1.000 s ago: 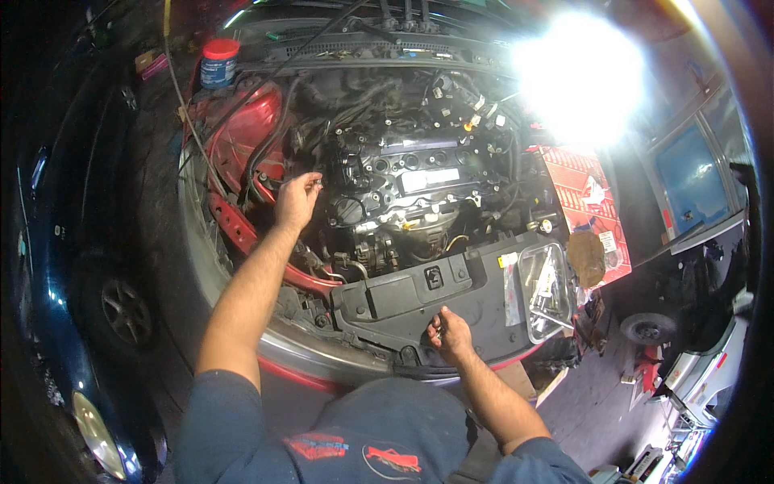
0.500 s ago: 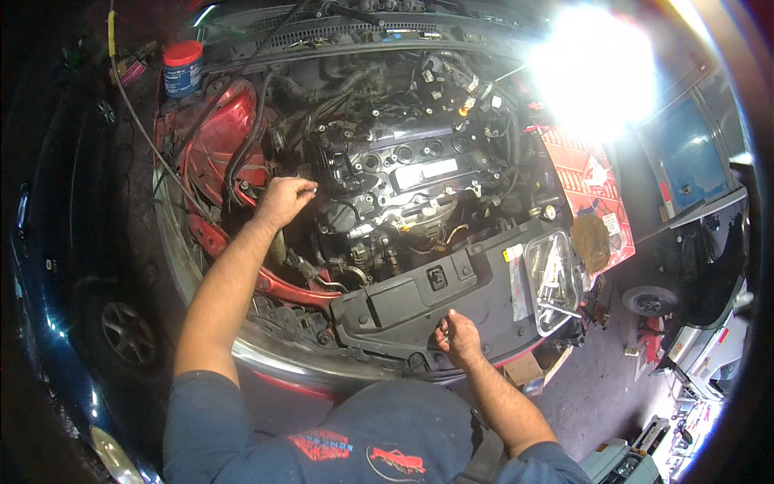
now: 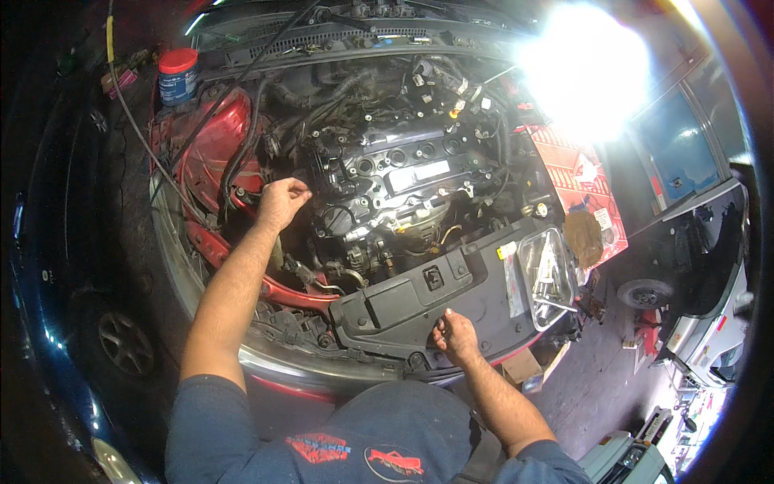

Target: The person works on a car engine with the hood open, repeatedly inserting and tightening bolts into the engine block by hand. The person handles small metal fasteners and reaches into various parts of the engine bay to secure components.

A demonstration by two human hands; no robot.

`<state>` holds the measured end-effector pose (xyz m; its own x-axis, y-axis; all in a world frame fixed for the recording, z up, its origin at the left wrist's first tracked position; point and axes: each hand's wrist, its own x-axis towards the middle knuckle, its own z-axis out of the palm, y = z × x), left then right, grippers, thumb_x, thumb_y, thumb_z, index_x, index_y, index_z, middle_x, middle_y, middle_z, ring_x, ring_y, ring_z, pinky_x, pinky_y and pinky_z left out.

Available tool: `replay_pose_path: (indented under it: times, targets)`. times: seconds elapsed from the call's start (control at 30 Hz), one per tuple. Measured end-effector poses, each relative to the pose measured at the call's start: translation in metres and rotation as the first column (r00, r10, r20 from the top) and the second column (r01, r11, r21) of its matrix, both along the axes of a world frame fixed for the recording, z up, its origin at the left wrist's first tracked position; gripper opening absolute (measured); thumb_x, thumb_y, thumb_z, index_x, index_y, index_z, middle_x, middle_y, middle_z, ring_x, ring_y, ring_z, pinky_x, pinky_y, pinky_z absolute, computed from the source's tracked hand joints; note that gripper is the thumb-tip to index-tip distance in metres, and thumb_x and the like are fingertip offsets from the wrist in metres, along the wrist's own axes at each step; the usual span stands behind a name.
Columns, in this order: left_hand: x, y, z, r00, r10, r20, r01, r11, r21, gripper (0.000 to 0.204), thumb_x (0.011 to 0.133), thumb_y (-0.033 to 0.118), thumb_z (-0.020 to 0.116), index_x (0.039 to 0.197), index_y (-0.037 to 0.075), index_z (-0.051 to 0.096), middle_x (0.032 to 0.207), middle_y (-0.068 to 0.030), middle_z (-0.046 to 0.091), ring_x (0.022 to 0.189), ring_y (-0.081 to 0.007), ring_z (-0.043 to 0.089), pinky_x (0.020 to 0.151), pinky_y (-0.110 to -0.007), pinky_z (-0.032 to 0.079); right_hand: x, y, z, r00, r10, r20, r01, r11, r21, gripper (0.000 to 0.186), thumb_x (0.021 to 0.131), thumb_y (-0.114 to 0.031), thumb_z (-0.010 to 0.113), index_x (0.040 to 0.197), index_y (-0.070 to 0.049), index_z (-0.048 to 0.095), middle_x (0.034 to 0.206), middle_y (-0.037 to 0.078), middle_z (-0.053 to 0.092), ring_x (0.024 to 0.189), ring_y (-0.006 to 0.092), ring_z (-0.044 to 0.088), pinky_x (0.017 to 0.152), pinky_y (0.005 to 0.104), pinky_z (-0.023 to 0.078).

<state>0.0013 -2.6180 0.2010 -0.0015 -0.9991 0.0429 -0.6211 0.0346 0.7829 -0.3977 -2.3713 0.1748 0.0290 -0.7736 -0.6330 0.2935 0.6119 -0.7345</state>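
Observation:
My left hand [image 3: 282, 202] hovers at the left side of the engine [image 3: 387, 173], its thumb and fingertips pinched together. Whatever sits in that pinch is too small to make out. The black valve cover, with several round holes and a white label [image 3: 418, 175], is just right of these fingers. Over the black plastic panel [image 3: 395, 310] along the front of the engine bay, my right hand [image 3: 456, 339] is curled closed. Something small may be inside its fingers, but I cannot tell what.
A clear-looking tray [image 3: 526, 256] with metal tools lies on the panel's right end. Beyond it are a brown cloth [image 3: 584, 238] and a red tool case [image 3: 568, 165]. A blue tub with a red lid [image 3: 177, 77] stands far left. A bright lamp [image 3: 584, 73] glares at upper right.
The view has shifted slightly. Both hands stay nearly in place with their fingers closed; a small bright spot at my left fingertips no longer shows.

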Motion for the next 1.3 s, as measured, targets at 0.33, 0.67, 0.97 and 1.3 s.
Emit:
replay_pose_path:
  times: [0.33,0.67,0.97,1.3]
  targets:
    - [0.0027,0.0022,-0.0027,0.994,-0.105,-0.021,0.103,0.993,-0.066,0.018,0.083,0.007,0.071,0.1,0.001,0.072,0.098,-0.0112,0.073,0.087,-0.0202,0.071,0.081,-0.031,0.056,0.0001,0.0003,-0.0047,1.0,-0.011,-0.001,0.011,1.0,-0.017,0.039,0.1,-0.039,0.047,0.078,-0.006,0.051,0.061,0.012,0.058,0.044,0.0155,0.046,0.041,0.0271,0.037]
    - [0.0056,-0.0029,-0.0074,0.996,-0.081,-0.02,0.08,0.996,-0.037,0.022,0.081,0.011,0.075,0.1,0.001,0.07,0.093,-0.0107,0.072,0.083,-0.0191,0.07,0.077,-0.031,0.056,0.001,0.0002,-0.0026,0.999,-0.012,0.035,0.014,0.999,-0.036,0.038,0.1,-0.038,0.05,0.078,-0.007,0.052,0.061,0.011,0.058,0.044,0.0149,0.046,0.041,0.0265,0.037]
    - [0.0016,-0.0018,-0.0048,0.999,-0.047,0.022,0.048,0.998,-0.046,0.02,0.081,0.013,0.076,0.094,-0.001,0.07,0.094,-0.0112,0.071,0.081,-0.0199,0.069,0.076,-0.03,0.055,0.0016,0.0004,-0.0002,1.0,0.004,0.0,-0.004,0.999,-0.034,0.039,0.101,-0.038,0.049,0.078,-0.006,0.052,0.061,0.011,0.058,0.044,0.0147,0.046,0.041,0.026,0.037]
    - [0.001,-0.0019,-0.0074,0.994,-0.108,-0.012,0.104,0.982,-0.155,0.017,0.081,0.012,0.074,0.093,0.001,0.071,0.095,-0.0111,0.07,0.081,-0.0202,0.068,0.076,-0.032,0.055,0.0019,0.0004,-0.0003,1.0,0.004,-0.002,-0.004,1.0,-0.023,0.041,0.1,-0.04,0.05,0.079,-0.006,0.051,0.063,0.011,0.058,0.045,0.0144,0.045,0.042,0.0261,0.036]
